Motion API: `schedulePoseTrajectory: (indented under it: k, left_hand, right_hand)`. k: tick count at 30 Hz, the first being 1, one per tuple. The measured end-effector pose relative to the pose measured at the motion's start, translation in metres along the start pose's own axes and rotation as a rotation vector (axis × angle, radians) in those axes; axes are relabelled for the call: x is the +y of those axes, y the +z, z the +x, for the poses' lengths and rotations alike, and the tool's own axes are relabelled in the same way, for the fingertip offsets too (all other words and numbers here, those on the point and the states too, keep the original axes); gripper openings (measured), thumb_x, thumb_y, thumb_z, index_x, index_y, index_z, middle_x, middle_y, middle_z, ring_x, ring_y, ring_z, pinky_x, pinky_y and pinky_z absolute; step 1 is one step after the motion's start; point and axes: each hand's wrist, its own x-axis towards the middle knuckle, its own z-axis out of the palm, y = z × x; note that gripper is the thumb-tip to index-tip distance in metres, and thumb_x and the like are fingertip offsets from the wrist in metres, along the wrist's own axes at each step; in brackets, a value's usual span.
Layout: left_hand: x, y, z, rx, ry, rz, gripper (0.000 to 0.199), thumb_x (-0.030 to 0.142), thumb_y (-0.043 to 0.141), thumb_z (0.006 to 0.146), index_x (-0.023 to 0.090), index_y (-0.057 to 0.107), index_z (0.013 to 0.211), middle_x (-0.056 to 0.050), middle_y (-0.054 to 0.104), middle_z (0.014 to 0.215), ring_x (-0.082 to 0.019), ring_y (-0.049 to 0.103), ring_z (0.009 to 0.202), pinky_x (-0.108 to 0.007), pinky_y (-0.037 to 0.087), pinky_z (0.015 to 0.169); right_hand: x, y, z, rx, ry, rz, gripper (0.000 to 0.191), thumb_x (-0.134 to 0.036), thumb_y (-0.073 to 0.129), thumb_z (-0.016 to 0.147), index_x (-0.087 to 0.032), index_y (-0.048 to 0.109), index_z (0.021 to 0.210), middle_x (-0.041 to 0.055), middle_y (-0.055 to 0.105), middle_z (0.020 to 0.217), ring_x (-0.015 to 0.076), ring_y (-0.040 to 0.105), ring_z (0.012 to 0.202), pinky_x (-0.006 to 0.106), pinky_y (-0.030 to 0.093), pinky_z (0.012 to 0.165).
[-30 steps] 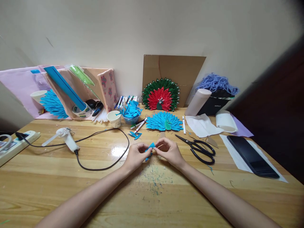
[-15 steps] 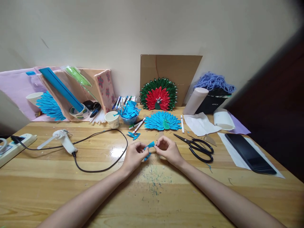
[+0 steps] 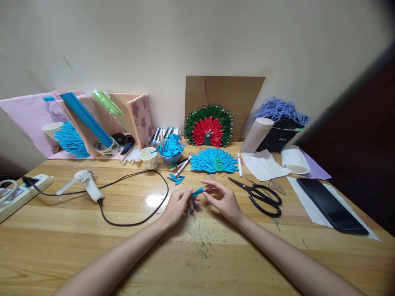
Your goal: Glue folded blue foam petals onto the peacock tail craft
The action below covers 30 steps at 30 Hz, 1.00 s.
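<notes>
Pinched in my left hand (image 3: 178, 205) is a small folded blue strip (image 3: 197, 192), its end pointing right; another blue bit hangs below those fingers. My right hand (image 3: 225, 201) is at the strip's right end, thumb and forefinger curved around it and seemingly touching it. Just beyond my hands lies a blue fan of petals (image 3: 203, 160) with a green bird-shaped piece (image 3: 218, 165) on it. A few loose blue petals (image 3: 175, 179) rest on the wooden table (image 3: 148, 255) beyond my left hand.
Black-handled scissors (image 3: 262, 199) lie right of my right hand. A glue gun (image 3: 91, 185) and its looped cable are at left. Behind stand a paper cup (image 3: 148, 158), a bowl of blue pieces (image 3: 170, 152) and a red-green fan (image 3: 209, 127). A phone (image 3: 331, 205) lies far right.
The view has shifted slightly, so the table items sit a little lower and further right. My right fingers have spread somewhat at the strip, and the strip's end shows more.
</notes>
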Motion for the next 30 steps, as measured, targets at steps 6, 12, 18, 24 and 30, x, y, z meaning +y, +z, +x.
schedulePoseTrajectory:
  k: [6, 12, 18, 24, 30]
  left_hand:
    - [-0.001, -0.002, 0.0, -0.019, 0.007, 0.006, 0.036, 0.042, 0.049, 0.079, 0.012, 0.057, 0.062, 0.004, 0.045, 0.044, -0.006, 0.041, 0.038, -0.018, 0.032, 0.041]
    - [-0.001, -0.002, 0.002, 0.02, 0.036, 0.028, 0.029, 0.038, 0.053, 0.077, 0.012, 0.057, 0.063, 0.003, 0.047, 0.047, -0.007, 0.044, 0.042, -0.019, 0.036, 0.047]
    - [-0.003, -0.003, 0.003, 0.048, 0.054, 0.047, 0.029, 0.039, 0.055, 0.076, 0.012, 0.063, 0.07, 0.0, 0.053, 0.055, -0.008, 0.045, 0.046, -0.02, 0.036, 0.048]
    - [0.0, -0.001, -0.001, 0.067, 0.138, 0.158, 0.028, 0.036, 0.054, 0.077, 0.012, 0.067, 0.074, -0.005, 0.063, 0.069, -0.013, 0.054, 0.061, -0.021, 0.039, 0.055]
    - [-0.002, -0.001, 0.0, 0.102, 0.154, 0.18, 0.028, 0.037, 0.055, 0.076, 0.012, 0.068, 0.074, -0.005, 0.063, 0.067, -0.012, 0.053, 0.059, -0.021, 0.039, 0.054]
  right_hand:
    - [-0.007, 0.0, -0.001, -0.022, -0.253, -0.143, 0.016, -0.012, 0.056, 0.075, -0.021, 0.066, 0.082, 0.004, 0.066, 0.08, 0.0166, 0.061, 0.077, 0.03, 0.049, 0.071]
    - [-0.008, -0.001, -0.001, -0.049, -0.297, -0.174, 0.012, -0.014, 0.057, 0.076, -0.021, 0.065, 0.082, 0.0052, 0.065, 0.083, 0.0173, 0.06, 0.081, 0.03, 0.048, 0.073]
    - [-0.008, 0.0, -0.002, -0.013, -0.186, -0.189, 0.014, -0.019, 0.052, 0.08, -0.02, 0.062, 0.089, 0.0053, 0.063, 0.085, 0.0166, 0.06, 0.08, 0.03, 0.049, 0.071]
    - [-0.011, 0.0, -0.001, -0.064, -0.146, -0.263, 0.009, -0.024, 0.055, 0.079, -0.019, 0.063, 0.082, 0.0035, 0.062, 0.076, 0.0154, 0.059, 0.072, 0.028, 0.047, 0.065]
    - [-0.01, 0.0, -0.001, -0.063, -0.162, -0.235, 0.012, -0.017, 0.051, 0.079, -0.019, 0.062, 0.083, 0.0033, 0.061, 0.079, 0.0144, 0.059, 0.074, 0.026, 0.048, 0.067]
